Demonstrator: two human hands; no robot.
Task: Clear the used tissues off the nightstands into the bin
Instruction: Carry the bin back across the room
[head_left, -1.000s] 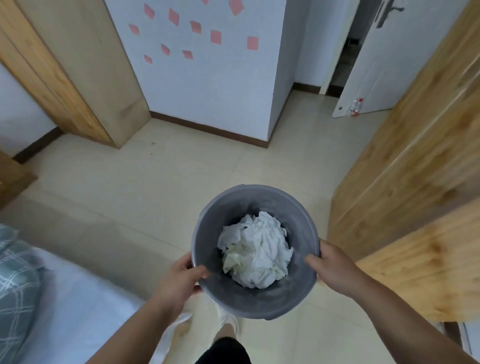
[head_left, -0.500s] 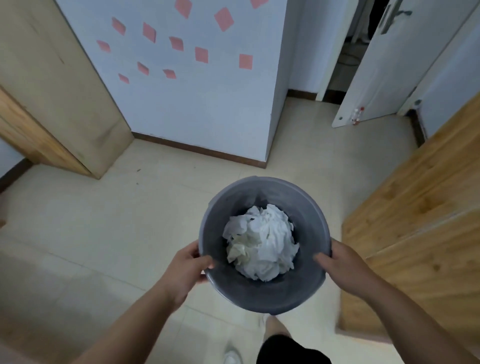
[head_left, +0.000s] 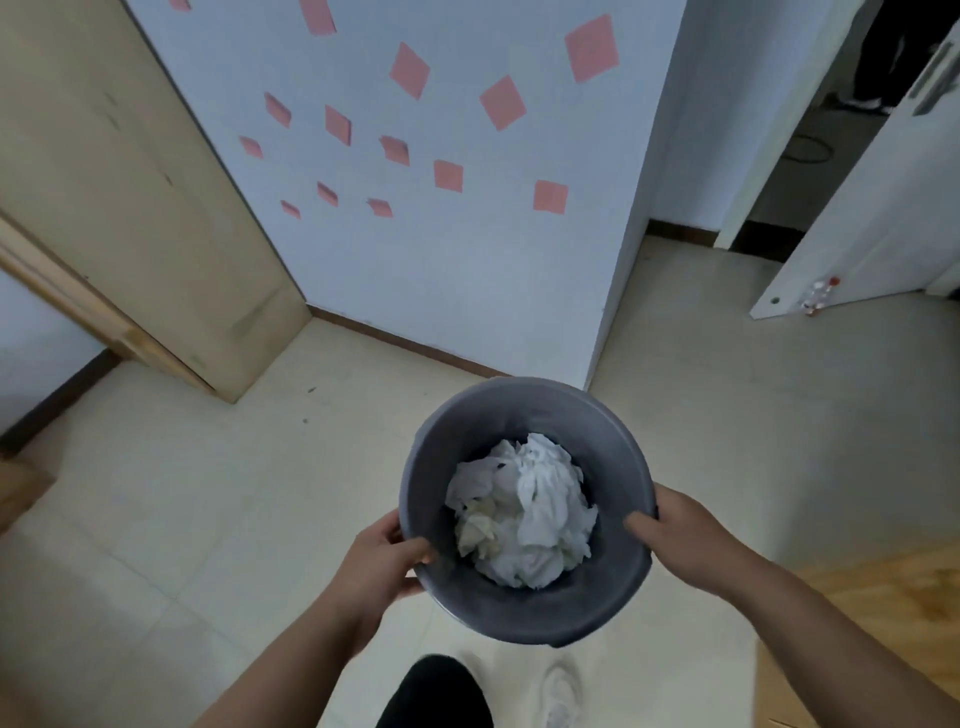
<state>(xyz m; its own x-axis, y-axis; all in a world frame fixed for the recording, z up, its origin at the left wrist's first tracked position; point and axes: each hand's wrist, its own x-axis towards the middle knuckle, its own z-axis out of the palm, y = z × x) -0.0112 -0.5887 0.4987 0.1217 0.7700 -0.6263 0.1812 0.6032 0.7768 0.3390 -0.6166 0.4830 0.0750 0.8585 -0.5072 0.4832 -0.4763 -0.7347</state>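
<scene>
A round grey bin (head_left: 613, 431) hangs in the air in front of me, held by both hands. Crumpled white tissues (head_left: 524, 509) fill its bottom. My left hand (head_left: 382, 561) grips the rim on the left side, thumb inside the bin. On the right side of the rim sits my right hand (head_left: 680, 535), its thumb also over the edge. No nightstand is in view.
A white wall (head_left: 441, 249) with several pink sticky notes stands straight ahead, ending in a corner. A wooden panel (head_left: 130, 208) leans at the left. A white door (head_left: 872, 218) stands ajar at the right. Wooden furniture (head_left: 883, 613) fills the lower right. Beige floor tiles (head_left: 182, 493) lie below.
The view has moved forward toward the wall with the bin carried along. The bed at lower left has left the view. Both hands keep their grip.
</scene>
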